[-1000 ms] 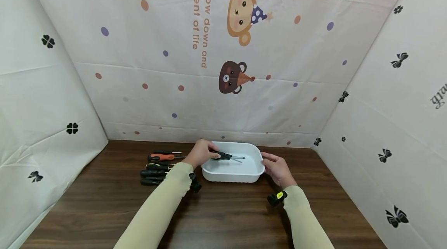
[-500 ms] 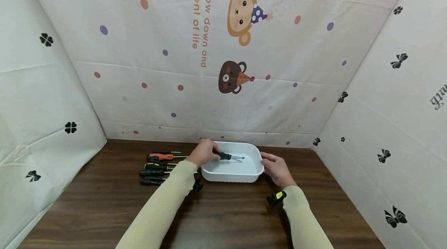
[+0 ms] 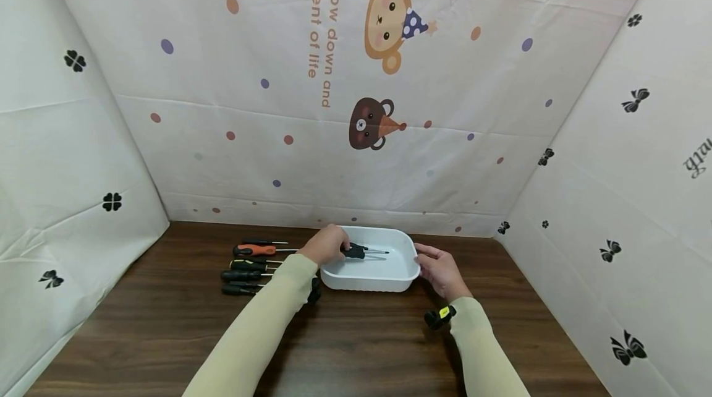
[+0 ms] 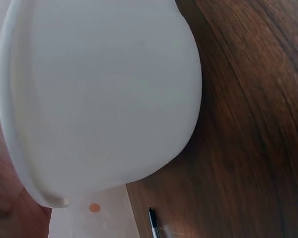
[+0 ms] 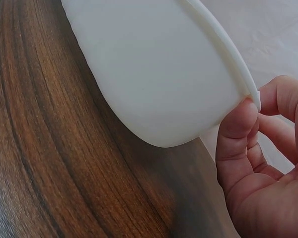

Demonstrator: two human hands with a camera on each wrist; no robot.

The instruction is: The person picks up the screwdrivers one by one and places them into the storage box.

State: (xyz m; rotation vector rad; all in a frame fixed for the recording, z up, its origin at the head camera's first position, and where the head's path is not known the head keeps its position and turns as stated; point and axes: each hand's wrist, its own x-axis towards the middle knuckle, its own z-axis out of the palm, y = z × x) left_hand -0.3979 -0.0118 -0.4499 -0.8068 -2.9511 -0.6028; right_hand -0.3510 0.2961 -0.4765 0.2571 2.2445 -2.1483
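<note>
A white plastic box point(image 3: 369, 284) stands on the wooden table near the back cloth. My left hand point(image 3: 327, 245) reaches over its left rim and holds a black-handled screwdriver point(image 3: 354, 252) low inside it, shaft to the right. A second thin line beside that shaft may be another shaft or a shadow. At the box's right end, my right hand point(image 3: 439, 269) pinches the rim; in the right wrist view the thumb point(image 5: 238, 119) presses the outer wall. The left wrist view has the box wall point(image 4: 109, 99) hiding the left fingertips.
Left of the box several screwdrivers lie in a row, handles to the left, among them an orange-handled screwdriver point(image 3: 253, 250) and a black-handled screwdriver point(image 3: 245, 276). Printed white cloth point(image 3: 267, 156) walls the table at the back and both sides.
My left hand has shifted slightly right and lower into the box with the screwdriver handle. My right hand has stayed on the rim.
</note>
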